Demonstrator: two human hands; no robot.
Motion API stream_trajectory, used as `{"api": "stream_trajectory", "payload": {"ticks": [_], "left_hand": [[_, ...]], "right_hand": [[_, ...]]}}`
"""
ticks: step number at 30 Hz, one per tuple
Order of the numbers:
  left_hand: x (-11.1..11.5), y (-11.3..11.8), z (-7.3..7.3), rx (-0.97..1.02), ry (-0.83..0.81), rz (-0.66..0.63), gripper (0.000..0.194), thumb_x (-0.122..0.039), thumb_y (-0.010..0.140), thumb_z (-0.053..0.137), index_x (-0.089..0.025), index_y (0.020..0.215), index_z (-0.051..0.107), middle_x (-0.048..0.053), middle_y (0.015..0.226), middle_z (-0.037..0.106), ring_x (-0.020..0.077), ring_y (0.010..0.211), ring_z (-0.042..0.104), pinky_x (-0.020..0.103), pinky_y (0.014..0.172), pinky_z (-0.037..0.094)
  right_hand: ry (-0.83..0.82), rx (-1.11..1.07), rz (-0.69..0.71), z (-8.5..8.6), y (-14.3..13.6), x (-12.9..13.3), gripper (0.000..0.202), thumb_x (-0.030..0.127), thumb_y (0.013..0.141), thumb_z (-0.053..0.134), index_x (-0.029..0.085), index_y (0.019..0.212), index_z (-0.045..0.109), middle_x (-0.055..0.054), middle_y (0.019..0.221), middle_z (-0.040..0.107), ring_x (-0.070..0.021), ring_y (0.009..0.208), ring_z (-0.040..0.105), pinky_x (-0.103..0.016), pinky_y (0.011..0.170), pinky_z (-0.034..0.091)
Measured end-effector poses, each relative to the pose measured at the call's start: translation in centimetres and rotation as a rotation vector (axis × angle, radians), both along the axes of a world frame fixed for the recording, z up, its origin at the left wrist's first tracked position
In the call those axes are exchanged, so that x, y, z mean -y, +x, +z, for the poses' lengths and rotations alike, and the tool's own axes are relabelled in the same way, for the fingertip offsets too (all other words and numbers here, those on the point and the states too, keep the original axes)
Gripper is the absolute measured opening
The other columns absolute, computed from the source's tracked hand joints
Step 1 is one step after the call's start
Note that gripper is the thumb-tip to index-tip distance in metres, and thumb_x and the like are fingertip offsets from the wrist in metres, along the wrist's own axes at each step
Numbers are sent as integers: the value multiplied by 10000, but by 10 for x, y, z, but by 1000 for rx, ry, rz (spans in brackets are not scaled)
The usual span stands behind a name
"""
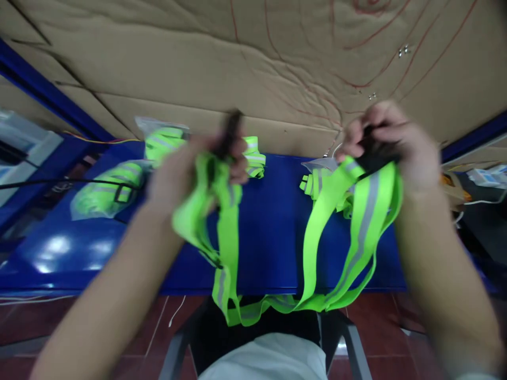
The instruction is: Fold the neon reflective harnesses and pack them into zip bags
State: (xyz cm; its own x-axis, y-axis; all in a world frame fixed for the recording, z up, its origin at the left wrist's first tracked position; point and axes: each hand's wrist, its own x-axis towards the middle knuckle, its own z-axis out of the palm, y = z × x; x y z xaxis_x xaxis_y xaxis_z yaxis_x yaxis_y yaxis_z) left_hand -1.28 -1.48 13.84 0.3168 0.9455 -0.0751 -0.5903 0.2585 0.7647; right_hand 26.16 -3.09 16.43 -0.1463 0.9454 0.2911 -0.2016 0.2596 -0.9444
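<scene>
One neon strap, long axis slung crosswise between left hand and right hand, neither clearly nearer, looping down below the fingers, black pieces pinched in both grips, bagged bundle left of the left fingers.

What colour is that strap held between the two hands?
The strap is bright yellow-green with a grey stripe, best seen in the head view.

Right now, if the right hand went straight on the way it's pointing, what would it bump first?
Probably the brown cardboard with red lines on it. The right hand, holding the bright green strap, points up toward it. How far, I can't tell.
</scene>
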Motion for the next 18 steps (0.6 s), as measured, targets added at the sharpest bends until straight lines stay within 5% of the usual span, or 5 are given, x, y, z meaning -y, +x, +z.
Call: {"api": "stream_trajectory", "payload": {"ticks": [1,4,7,11,18], "left_hand": [[1,16,-18,-38,-16,-94,111,-219,900,651,-113,930,670,6,714,634,91,530,542,219,523,408],[10,52,-71,-67,-104,-321,317,-238,719,866,-146,949,667,-5,737,666,119,602,610,223,572,453],[17,62,-103,-60,-151,-424,365,-308,695,913,-146,901,660,8,802,686,117,671,636,221,635,486],[18,56,-112,-76,-144,-402,376,-328,726,909,-177,976,673,3,931,700,117,785,662,215,729,509],[20,56,-116,-124,-105,-463,354,-374,711,921,-203,894,671,-12,918,658,121,872,630,220,796,480]], "right_hand": [[-46,-76,50,-16,-8,-4,106,172,754,565,250,810,609,4,770,605,-141,652,503,-337,714,522],[-200,-265,54,-69,-26,-11,113,264,751,644,237,849,593,18,779,583,-122,630,469,-289,671,503],[-322,-316,38,-106,-36,-12,253,466,834,645,230,923,659,2,822,580,-130,658,485,-275,663,499],[-382,-132,0,-121,-41,-6,513,673,933,486,241,1065,730,-48,977,642,-178,819,568,-296,763,530],[-318,35,-75,-122,-48,9,598,678,1018,342,283,1278,708,-57,1151,684,-204,995,622,-346,934,536]]}}
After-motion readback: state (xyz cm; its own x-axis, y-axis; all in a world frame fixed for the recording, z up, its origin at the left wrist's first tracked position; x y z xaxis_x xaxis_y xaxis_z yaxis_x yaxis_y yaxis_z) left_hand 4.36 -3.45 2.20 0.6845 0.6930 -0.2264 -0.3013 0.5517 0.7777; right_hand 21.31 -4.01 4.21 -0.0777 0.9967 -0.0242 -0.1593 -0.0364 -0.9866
